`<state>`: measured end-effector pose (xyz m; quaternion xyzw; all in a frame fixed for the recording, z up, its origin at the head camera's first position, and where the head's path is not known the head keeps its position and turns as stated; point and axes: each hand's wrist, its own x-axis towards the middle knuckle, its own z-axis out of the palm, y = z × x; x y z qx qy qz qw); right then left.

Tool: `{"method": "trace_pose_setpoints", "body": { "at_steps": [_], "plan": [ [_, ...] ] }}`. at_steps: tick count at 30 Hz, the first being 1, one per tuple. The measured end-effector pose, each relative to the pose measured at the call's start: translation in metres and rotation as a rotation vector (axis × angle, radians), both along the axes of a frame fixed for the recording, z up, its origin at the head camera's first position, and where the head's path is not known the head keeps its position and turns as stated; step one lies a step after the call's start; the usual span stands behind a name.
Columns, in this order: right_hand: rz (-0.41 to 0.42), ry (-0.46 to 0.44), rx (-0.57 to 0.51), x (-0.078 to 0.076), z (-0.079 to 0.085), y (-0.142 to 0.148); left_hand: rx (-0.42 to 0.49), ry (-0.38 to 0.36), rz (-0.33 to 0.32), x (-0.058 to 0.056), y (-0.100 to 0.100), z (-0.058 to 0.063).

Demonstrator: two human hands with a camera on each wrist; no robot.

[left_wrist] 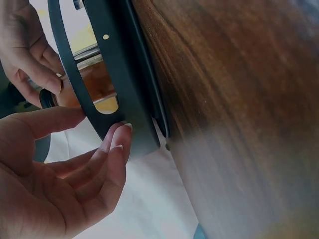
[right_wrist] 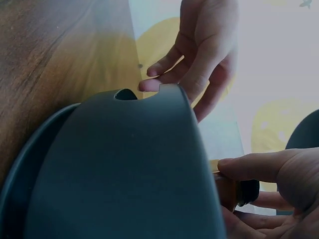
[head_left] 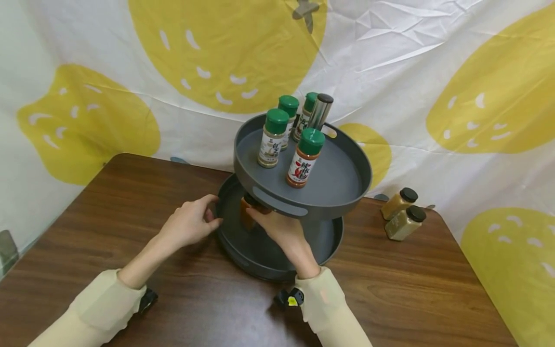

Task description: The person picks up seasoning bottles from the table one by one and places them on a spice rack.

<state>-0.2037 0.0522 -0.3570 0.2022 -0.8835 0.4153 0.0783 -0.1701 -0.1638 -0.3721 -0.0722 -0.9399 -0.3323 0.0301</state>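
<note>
Your left forearm (head_left: 140, 262) slants up and inward from the lower left, and your right forearm (head_left: 305, 258) leans up and leftward from the bottom edge; pale sleeves (head_left: 99, 303) leave both wrists bare. Your left hand (head_left: 188, 224) has its thumb spread well apart from its gently bent fingers, and the left wrist view shows the palm side with those fingers bunched together. Your right hand (head_left: 279, 229) shows its back from above, the fingers partly hidden; at the right wrist, the thumb stretches forward, opposing curled fingers in a pinching hold. Your hands are apart.
</note>
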Motion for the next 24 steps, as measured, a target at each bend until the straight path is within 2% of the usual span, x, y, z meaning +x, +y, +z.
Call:
{"method": "trace_pose_setpoints", "body": {
  "at_steps": [3,10,18,24],
  "plan": [
    [-0.004,-0.015,-0.011,0.0001,-0.0004,-0.0001,0.003,0.005,-0.004,-0.0001,0.0003,-0.0004],
    [0.008,0.015,-0.018,-0.0007,-0.0029,-0.0001,0.004,0.005,-0.010,-0.0004,0.0000,-0.0009],
    [0.051,-0.005,-0.030,-0.0018,-0.0029,0.0034,0.009,-0.001,-0.019,-0.0004,0.0002,-0.0003],
    [0.035,-0.044,-0.040,0.0006,-0.0010,0.0069,0.014,-0.006,-0.019,0.0000,0.0007,0.0001]
  ]
}}
